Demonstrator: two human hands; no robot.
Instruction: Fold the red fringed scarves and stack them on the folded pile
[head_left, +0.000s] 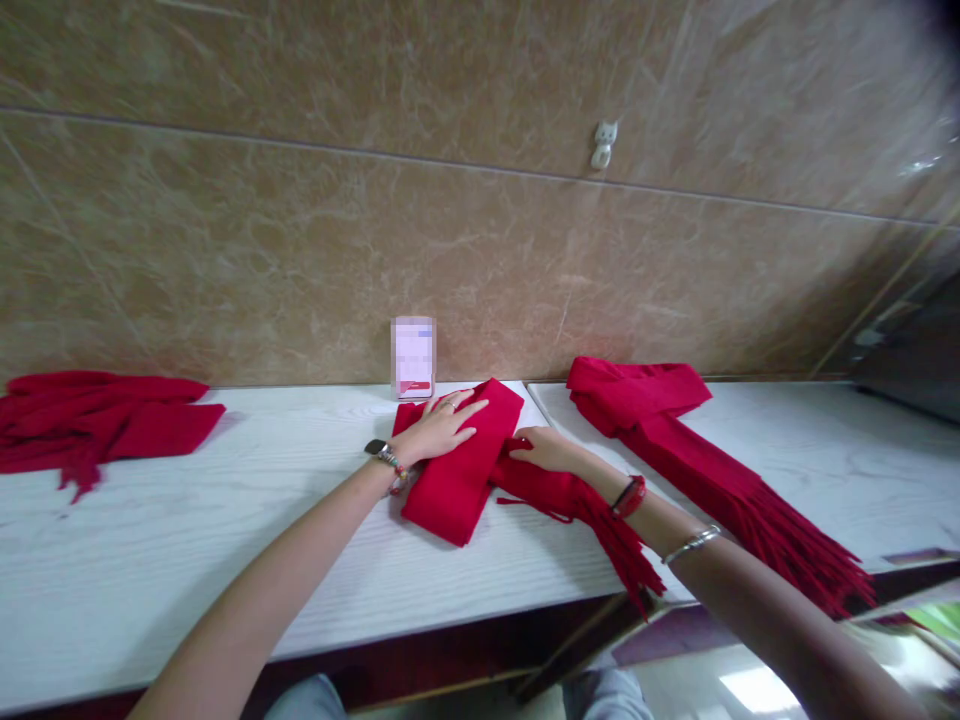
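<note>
A folded red scarf [469,470] lies on the white table in front of me, its fringed end trailing to the right and over the front edge. My left hand [442,428] rests flat on the folded part with fingers spread. At the right side of the fold, my right hand [546,448] has its fingers curled around the fringed length of the same scarf. Another red scarf [675,430], folded over at the top with its fringe laid out toward the front, is to the right. A crumpled red scarf [112,420] lies at the far left.
A phone [413,358] with a lit screen leans upright against the brown marbled wall [300,250]. A small white cat-shaped hook [604,145] sits on that wall. The white table [300,560] has a seam near its middle. A dark object [915,350] stands at the far right.
</note>
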